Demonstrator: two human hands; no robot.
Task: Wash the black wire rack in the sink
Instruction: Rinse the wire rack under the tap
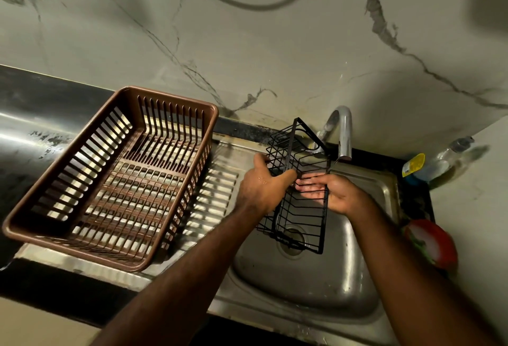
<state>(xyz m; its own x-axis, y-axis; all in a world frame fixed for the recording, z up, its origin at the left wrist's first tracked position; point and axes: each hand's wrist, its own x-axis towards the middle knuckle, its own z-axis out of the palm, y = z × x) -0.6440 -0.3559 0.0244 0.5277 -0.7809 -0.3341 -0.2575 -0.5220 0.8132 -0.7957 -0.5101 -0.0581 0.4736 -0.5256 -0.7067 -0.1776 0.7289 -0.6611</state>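
The scrubbing step looked to be in hand: in the centre right of the frame the one black wire rack (291,148) was held tilted above the one sink (302,285), just below the one tap (345,137). Of the two hands, the left hand (264,181) gripped its side bar, and the right hand (335,194) lay with fingers straight against the wires. Next it probably called for turning the rack to reach the unrubbed wires; whether water ran could not be told. One brown basket (170,97) sat left and one bottle (439,164) far right.
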